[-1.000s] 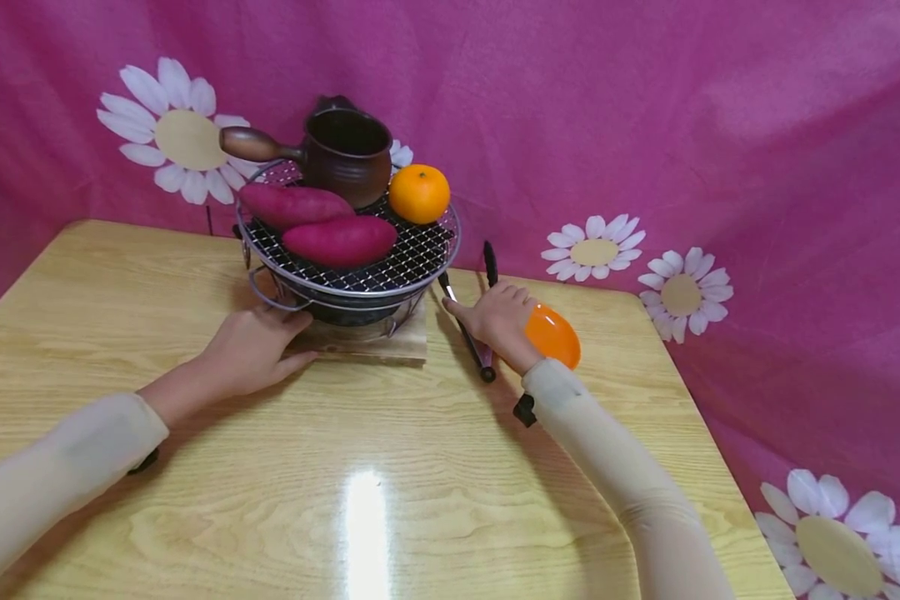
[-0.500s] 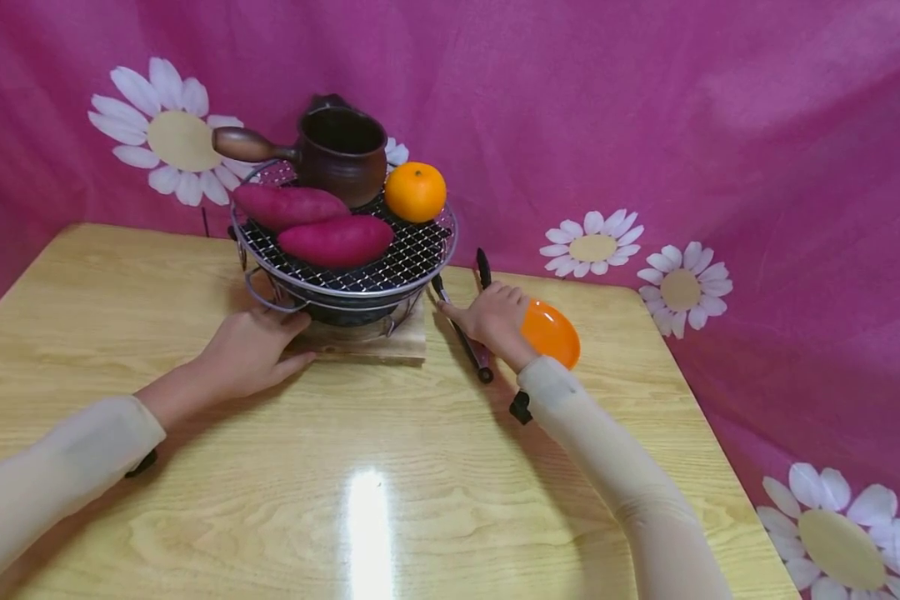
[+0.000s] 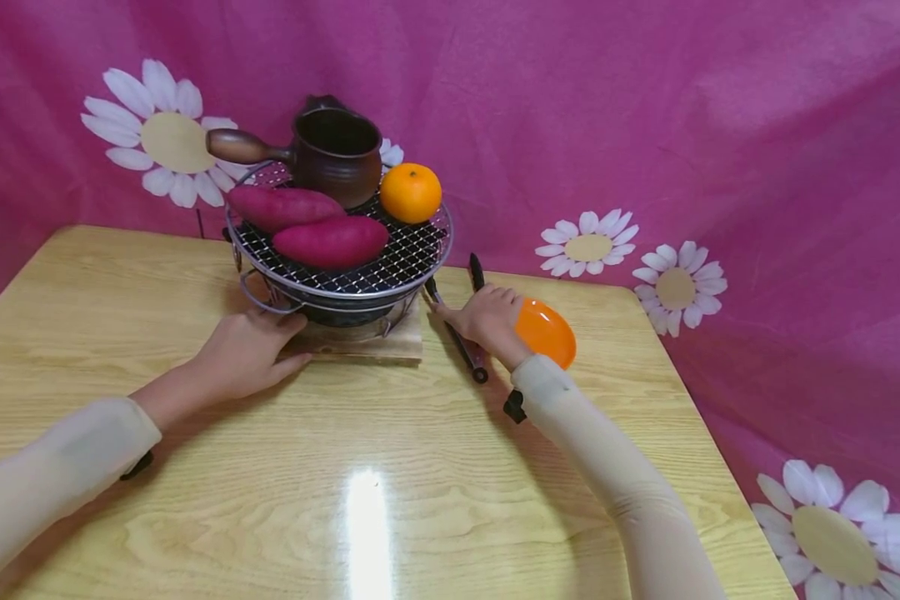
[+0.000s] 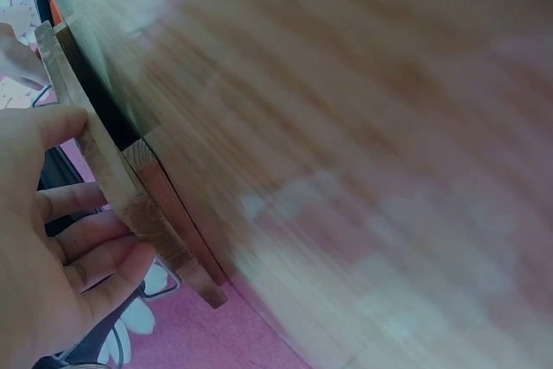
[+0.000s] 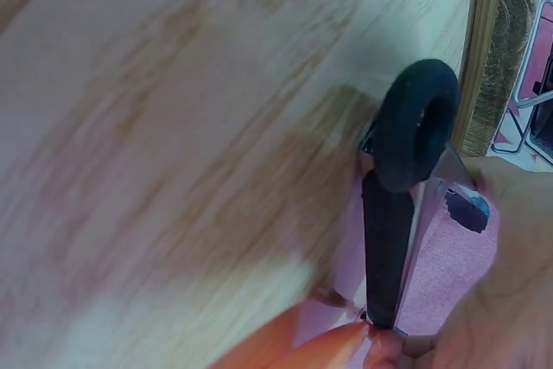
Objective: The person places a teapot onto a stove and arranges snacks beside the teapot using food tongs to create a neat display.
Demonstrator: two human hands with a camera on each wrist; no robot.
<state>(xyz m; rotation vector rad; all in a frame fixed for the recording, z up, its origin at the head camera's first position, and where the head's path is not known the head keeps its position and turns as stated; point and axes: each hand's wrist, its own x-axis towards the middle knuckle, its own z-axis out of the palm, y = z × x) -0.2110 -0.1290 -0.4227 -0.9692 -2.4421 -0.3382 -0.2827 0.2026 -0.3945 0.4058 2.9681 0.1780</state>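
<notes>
My left hand (image 3: 243, 354) rests against a wooden board (image 3: 401, 342) under a round tabletop grill (image 3: 352, 308). In the left wrist view its fingertips touch the board along its edge. My right hand (image 3: 491, 318) holds a pair of tongs (image 3: 465, 354) with black tips and a black ring at the near end. The thumb lies on one arm and the fingers on the other, with the two arms spread apart. On the grill's wire mesh (image 3: 412, 262) lie two purple sweet potatoes (image 3: 332, 242), an orange mandarin (image 3: 411, 193) and a brown clay pot (image 3: 337, 167) with a side handle.
An orange plate (image 3: 549, 329) lies just right of my right hand, partly hidden by it. A pink cloth (image 3: 510, 125) with white flowers hangs behind the wood-grain table (image 3: 270, 500). A wire loop handle (image 3: 258, 293) sticks out above my left hand.
The tongs and my right hand have shifted slightly left, with the far tips lower in view. My left hand keeps its place at the board. The head view has moved a little.
</notes>
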